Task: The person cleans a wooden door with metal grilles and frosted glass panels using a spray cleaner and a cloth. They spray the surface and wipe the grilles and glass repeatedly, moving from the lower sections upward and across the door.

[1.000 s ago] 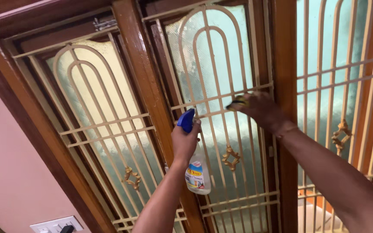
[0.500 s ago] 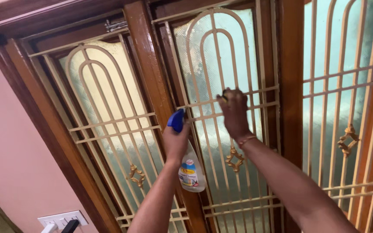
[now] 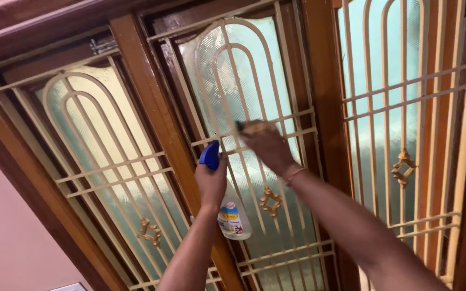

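While the left hand (image 3: 211,182) grips a spray bottle (image 3: 232,215) by its blue trigger | right hand (image 3: 265,143) presses a dark sponge (image 3: 242,125) on the middle pane's cream grille (image 3: 254,81) | wooden frame (image 3: 152,113) between panes

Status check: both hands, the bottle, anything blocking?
Left hand grips spray bottle. Right hand presses scrub pad at grille. Bars between hand and glass.
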